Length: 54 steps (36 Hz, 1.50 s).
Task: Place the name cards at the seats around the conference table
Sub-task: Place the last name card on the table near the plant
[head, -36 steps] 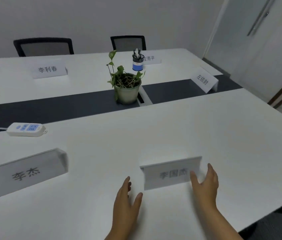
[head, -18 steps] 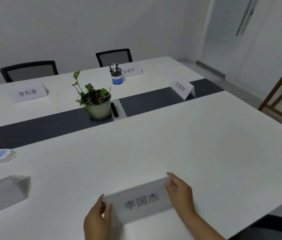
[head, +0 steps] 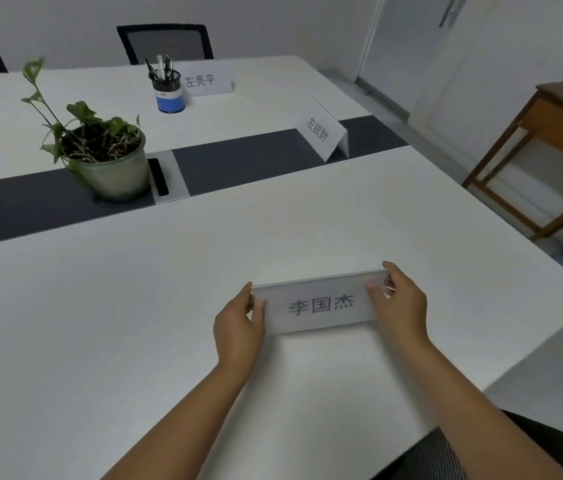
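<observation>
From the head camera, the left hand (head: pixel 238 327) pinches the left end of the name card 李国杰 (head: pixel 320 303), thumb on the printed face and fingers behind, while the right hand (head: pixel 398 299) pinches the right end the same way. The card sits over the near half of the white desk (head: pixel 134 323), close to the near edge and toward its rounded right corner; whether its base touches the surface or hangs just above cannot be told. A dark chair (head: pixel 501 448) shows below the right forearm, so this looks like the seat being served.

To finish the step well, the base should go down flat, both ends together, parallel with the near edge and centred on the chair, and then both hands should let go at once so that the card does not skew.

The card's long axis runs left to right, its right end slightly farther away. The printed face is turned toward the wearer and tilted back, its top ridge on the far side.

Farther off, the card 左亮平 (head: pixel 208 81) stands beside a pen holder (head: pixel 168 93), and the card 左铉封 (head: pixel 325 133) stands on the dark centre strip (head: pixel 238 161), well right of a potted plant (head: pixel 107 157).
</observation>
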{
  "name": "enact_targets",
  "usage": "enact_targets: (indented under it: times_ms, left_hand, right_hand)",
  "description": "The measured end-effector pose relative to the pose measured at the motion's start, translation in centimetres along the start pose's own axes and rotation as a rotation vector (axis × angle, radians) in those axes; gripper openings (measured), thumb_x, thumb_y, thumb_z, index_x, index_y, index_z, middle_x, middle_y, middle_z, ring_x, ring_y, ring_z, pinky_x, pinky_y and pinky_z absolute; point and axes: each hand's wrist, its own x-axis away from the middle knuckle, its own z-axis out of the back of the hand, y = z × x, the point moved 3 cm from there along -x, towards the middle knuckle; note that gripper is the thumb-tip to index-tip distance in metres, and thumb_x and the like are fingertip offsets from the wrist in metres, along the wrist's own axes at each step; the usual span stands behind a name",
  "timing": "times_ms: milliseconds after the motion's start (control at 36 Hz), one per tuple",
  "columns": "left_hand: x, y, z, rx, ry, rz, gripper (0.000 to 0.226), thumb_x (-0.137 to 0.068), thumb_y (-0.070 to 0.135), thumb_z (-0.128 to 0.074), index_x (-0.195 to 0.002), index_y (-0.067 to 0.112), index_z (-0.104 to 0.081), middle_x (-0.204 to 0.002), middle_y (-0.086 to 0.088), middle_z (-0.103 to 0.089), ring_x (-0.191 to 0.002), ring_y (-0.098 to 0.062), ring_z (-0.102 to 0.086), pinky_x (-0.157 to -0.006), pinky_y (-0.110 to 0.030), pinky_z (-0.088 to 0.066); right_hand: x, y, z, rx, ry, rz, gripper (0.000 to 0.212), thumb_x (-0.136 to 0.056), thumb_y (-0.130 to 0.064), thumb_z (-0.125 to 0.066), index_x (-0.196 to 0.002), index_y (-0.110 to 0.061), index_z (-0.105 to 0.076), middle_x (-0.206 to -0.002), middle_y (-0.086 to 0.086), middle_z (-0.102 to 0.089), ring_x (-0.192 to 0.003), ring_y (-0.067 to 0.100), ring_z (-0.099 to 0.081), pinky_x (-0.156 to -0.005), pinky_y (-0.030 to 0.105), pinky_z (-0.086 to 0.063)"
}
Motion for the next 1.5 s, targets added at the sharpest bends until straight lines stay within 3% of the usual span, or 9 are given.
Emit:
enact_targets:
  times_ms: [389,556,667,806,944,1056,1250,1417,1500]
  left_hand:
    - [-2.9,2.4,-10.4,0.068,0.264,0.114,0.036,-0.083,0.008,-0.058,-0.119,0.006,-0.054,-0.110,-0.015,-0.066,-0.088,-0.014,-0.056,-0.085,-0.024,-0.038]
    - [-3.1,0.8,-12.7,-0.105,0.175,0.157,0.052,-0.087,0.019,-0.053,-0.134,0.010,-0.033,-0.129,-0.011,-0.054,-0.119,-0.028,-0.049,-0.094,-0.037,-0.040]
    - [-1.3,-1.4,-13.5,-0.322,0.199,0.070,0.026,-0.079,0.022,-0.047,-0.089,0.003,-0.062,-0.090,-0.010,-0.065,-0.089,-0.028,-0.055,-0.073,-0.031,-0.038]
    - [-2.0,-1.7,-13.4,-0.362,0.278,0.031,0.027,-0.076,0.027,-0.048,-0.062,0.006,-0.058,-0.064,-0.001,-0.055,-0.067,-0.019,-0.045,-0.056,-0.018,-0.030]
    - [-2.7,-2.1,-13.6,-0.406,0.292,0.070,0.026,-0.077,0.030,-0.047,-0.066,0.010,-0.060,-0.063,0.003,-0.051,-0.065,-0.020,-0.044,-0.052,-0.022,-0.029]
    - [-3.9,-1.9,-13.5,-0.392,0.317,0.139,0.032,-0.086,0.021,-0.051,-0.055,0.021,-0.042,-0.051,0.006,-0.041,-0.054,-0.016,-0.041,-0.045,-0.025,-0.023]
    - [-4.1,-2.6,-13.4,-0.399,0.406,0.286,0.019,-0.081,0.014,-0.052,-0.081,-0.003,-0.061,-0.099,-0.022,-0.062,-0.094,-0.040,-0.050,-0.078,-0.042,-0.034]
    - [-4.0,-2.3,-13.4,-0.311,0.441,0.273,0.037,-0.070,0.023,-0.040,-0.083,-0.005,-0.058,-0.104,-0.019,-0.059,-0.104,-0.036,-0.045,-0.089,-0.043,-0.037]
    - [-4.2,-2.9,-13.3,-0.302,0.474,0.246,0.031,-0.075,0.021,-0.039,-0.076,-0.004,-0.059,-0.093,-0.017,-0.060,-0.096,-0.036,-0.049,-0.078,-0.035,-0.037]
  right_hand:
    - [-13.7,5.6,-1.3,-0.224,-0.161,0.058,0.047,-0.083,-0.007,-0.059,-0.128,-0.010,-0.044,-0.128,0.016,-0.053,-0.118,0.024,-0.050,-0.092,0.021,-0.034]
    - [-15.3,7.5,-2.4,-0.243,-0.289,0.063,0.064,-0.086,-0.012,-0.056,-0.139,-0.012,-0.021,-0.136,0.011,-0.046,-0.123,0.024,-0.044,-0.088,0.016,-0.031]
    - [-14.7,10.6,-3.4,-0.056,-0.231,0.137,0.046,-0.084,-0.013,-0.056,-0.127,-0.003,-0.043,-0.123,0.019,-0.056,-0.114,0.032,-0.050,-0.090,0.032,-0.039]
    - [-14.1,12.7,-4.8,0.100,-0.102,0.235,0.028,-0.077,-0.003,-0.064,-0.103,0.006,-0.060,-0.098,0.026,-0.066,-0.094,0.040,-0.057,-0.079,0.042,-0.047]
    - [-14.5,13.1,-5.0,0.071,-0.058,0.227,0.023,-0.077,-0.003,-0.064,-0.099,0.004,-0.063,-0.095,0.022,-0.068,-0.095,0.038,-0.058,-0.079,0.041,-0.047]
    - [-14.4,13.1,-5.1,0.072,-0.049,0.266,0.019,-0.073,-0.001,-0.068,-0.091,0.005,-0.066,-0.087,0.022,-0.069,-0.090,0.039,-0.060,-0.076,0.042,-0.048]
    - [-14.8,12.3,-6.0,0.103,-0.112,0.358,0.015,-0.068,-0.001,-0.072,-0.082,0.001,-0.067,-0.077,0.017,-0.071,-0.080,0.037,-0.061,-0.073,0.041,-0.049]
    - [-15.9,10.4,-8.5,0.080,-0.080,0.307,0.015,-0.073,-0.004,-0.067,-0.087,0.000,-0.067,-0.085,0.018,-0.071,-0.088,0.039,-0.060,-0.078,0.046,-0.046]
    - [-16.0,10.4,-9.0,0.132,-0.043,0.308,0.017,-0.075,-0.007,-0.066,-0.091,-0.001,-0.066,-0.090,0.018,-0.071,-0.093,0.040,-0.060,-0.080,0.048,-0.045]
